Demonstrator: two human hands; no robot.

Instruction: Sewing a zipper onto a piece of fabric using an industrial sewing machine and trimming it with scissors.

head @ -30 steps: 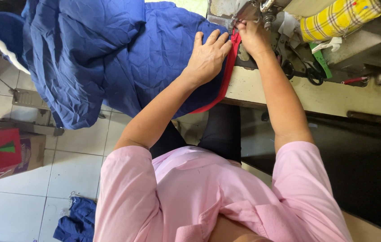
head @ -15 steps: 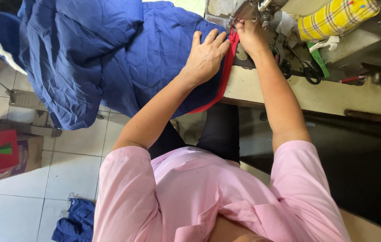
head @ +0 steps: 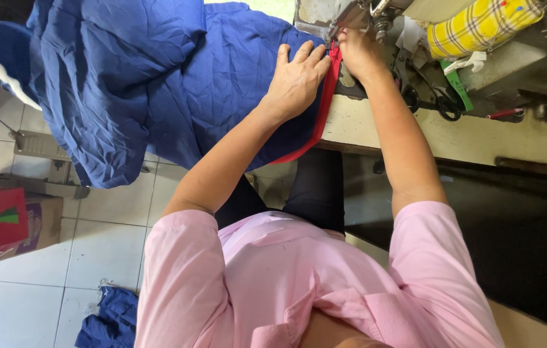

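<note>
**Feeding a red edge strip under the needle**

The red strip (head: 322,96) runs along the edge of the blue quilted fabric (head: 177,77), from the machine's foot down over the front edge of the cream sewing table (head: 453,132). Most of the blue bulk hangs off the table's left side toward the tiled floor (head: 61,258).

The left hand (head: 296,80) lies flat on the quilt just beside the strip, fingers spread and pressing down, closed on nothing. The right hand (head: 358,55) sits at the foot of the sewing machine (head: 350,13), fingers bunched on the strip's near end; whether it pinches the strip or only guides it, I cannot tell.

To do this well, I judge that the flat hand should keep the two layers aligned and carry some of the hanging weight, so the quilt does not drag the seam sideways. The right fingertips should stay clear of the needle. Black-handled scissors (head: 437,100) and a yellow checked roll (head: 479,26) lie to the right, near but out of the way.
</note>
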